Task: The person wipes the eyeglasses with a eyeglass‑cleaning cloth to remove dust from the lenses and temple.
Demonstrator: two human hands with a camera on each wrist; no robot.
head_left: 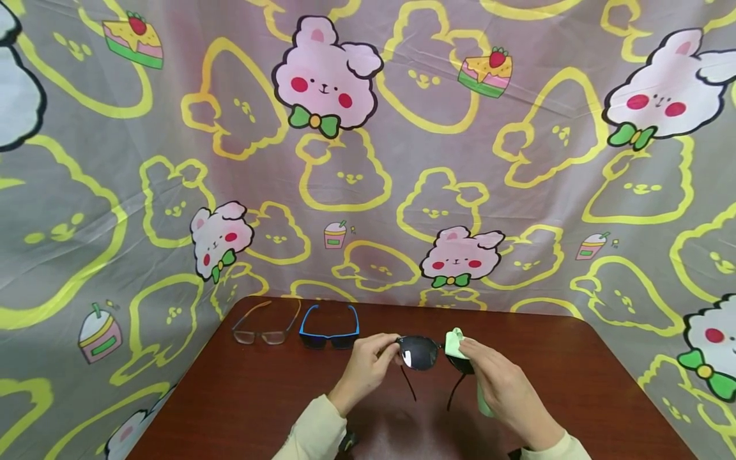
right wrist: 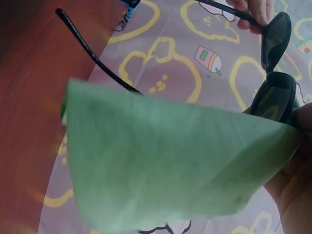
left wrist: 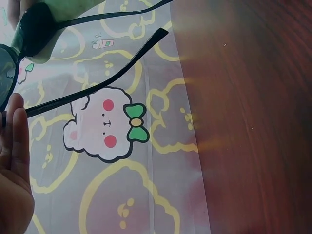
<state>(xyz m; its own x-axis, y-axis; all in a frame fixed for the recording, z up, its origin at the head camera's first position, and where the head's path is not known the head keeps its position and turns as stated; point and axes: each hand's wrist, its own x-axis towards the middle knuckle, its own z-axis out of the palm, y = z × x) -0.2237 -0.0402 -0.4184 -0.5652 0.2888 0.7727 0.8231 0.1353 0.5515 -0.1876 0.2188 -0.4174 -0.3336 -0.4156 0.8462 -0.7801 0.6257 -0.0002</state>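
Observation:
Black sunglasses (head_left: 420, 353) are held up above the table, lenses facing away from the table's near edge and both temples hanging toward it. My left hand (head_left: 368, 367) pinches the frame at its left end, by the hinge. At the other end my right hand (head_left: 508, 390) holds a light green cloth (head_left: 456, 344) against the right lens, fingers over the front. The cloth's loose part hangs below that hand and fills much of the right wrist view, hiding part of a temple. In the left wrist view, one temple (left wrist: 97, 87) extends out from the left fingers.
Clear-lens glasses (head_left: 259, 337) and blue-framed sunglasses (head_left: 329, 340) stand side by side at the back left of the brown table (head_left: 241, 396). A patterned curtain (head_left: 356, 160) encloses the table at the back and sides.

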